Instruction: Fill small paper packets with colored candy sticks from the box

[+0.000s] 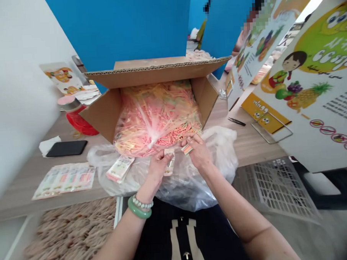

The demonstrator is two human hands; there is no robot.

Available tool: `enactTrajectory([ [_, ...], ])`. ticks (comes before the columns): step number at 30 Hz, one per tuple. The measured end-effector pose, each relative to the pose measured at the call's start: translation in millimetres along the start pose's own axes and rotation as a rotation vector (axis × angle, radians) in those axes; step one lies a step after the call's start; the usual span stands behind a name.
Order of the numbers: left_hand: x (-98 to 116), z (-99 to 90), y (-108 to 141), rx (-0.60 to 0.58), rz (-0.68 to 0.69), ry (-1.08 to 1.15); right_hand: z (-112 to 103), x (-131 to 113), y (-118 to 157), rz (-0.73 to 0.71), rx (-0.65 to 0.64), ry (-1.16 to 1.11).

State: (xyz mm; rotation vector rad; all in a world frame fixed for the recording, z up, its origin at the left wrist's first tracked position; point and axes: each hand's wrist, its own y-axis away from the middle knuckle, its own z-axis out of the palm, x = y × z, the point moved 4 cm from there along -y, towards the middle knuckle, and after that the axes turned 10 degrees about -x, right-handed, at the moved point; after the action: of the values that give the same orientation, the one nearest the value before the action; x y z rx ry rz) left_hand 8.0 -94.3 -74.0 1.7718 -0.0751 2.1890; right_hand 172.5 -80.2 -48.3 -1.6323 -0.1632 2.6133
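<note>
My left hand (159,165) is closed on a small printed packet (169,163), thumb across its front. Close to its right, my right hand (199,153) pinches a small bundle of colored sticks (187,149) with striped pink, orange and green tones. Both hands are just in front of a cardboard box (102,117) lying with its opening toward me. Inside it, a clear plastic bag (150,123) bulges with thin pink, yellow and green sticks. Beneath my hands spreads a crumpled translucent plastic sheet (220,151). A stack of printed packets (120,168) rests on it left of my left hand.
On the table's left lie a row of flat packets (65,180), a black phone (66,148) and a red jar (82,120). Black tweezers (236,121) lie right, near printed cartons (318,81). A grey plastic crate (285,186) stands low at right. A blue partition (129,28) rises behind.
</note>
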Motion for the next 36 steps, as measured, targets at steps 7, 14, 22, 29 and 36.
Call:
enactTrajectory([
  [7,-4,15.5,16,-0.134,-0.145,0.226,11,-1,6,-0.048,0.022,-0.032],
  [14,-14,22.2,18,-0.194,-0.25,0.275,6,-7,12,-0.089,0.02,0.008],
  [22,-21,9.4,14,-0.064,-0.162,0.053,6,-21,15,-0.132,-0.001,0.019],
  [29,-21,3.5,14,-0.094,-0.141,-0.111,16,-28,9,-0.115,-0.017,0.013],
  [36,-12,8.3,16,-0.127,-0.139,-0.124,40,-28,12,-0.083,-0.041,0.009],
])
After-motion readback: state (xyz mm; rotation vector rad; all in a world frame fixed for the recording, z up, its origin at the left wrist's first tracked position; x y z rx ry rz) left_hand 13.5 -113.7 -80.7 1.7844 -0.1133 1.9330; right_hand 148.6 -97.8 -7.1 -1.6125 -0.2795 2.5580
